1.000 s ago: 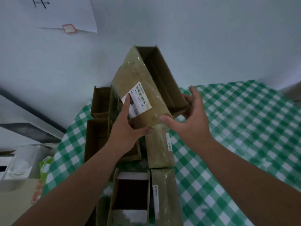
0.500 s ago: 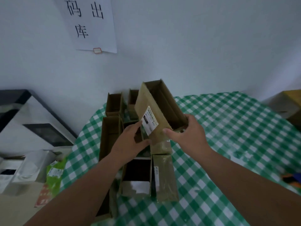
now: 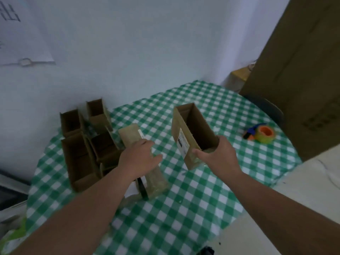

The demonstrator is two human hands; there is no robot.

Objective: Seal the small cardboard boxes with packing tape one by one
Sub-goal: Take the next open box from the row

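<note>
Boxes (image 3: 82, 150) of small brown cardboard, unsealed and open at the top, stand clustered at the left of the checked tablecloth (image 3: 184, 199), close to the wall. Just right of the cluster lies a flat, tape-covered box (image 3: 128, 135), and the left hand (image 3: 139, 159) rests on it with fingers extended and loosely spread, gripping nothing. Further right, the right hand (image 3: 219, 157) holds one open box (image 3: 193, 133) apart from the others: thumb against the labelled side panel, fingers wrapped over the opposite wall at the near end. This box is tilted, mouth upward, its far end extending well beyond the grip; whether its lower corner touches the cloth cannot be determined. At the far right, well apart from both hands, a tape dispenser (image 3: 261, 134) with an orange core lies on the cloth, in front of a large carton (image 3: 303, 70). Judged step: one box has been separated for sealing, and no tape is applied yet. The next move calls for setting the box down, folding its flaps shut, and fetching the dispenser.
</note>
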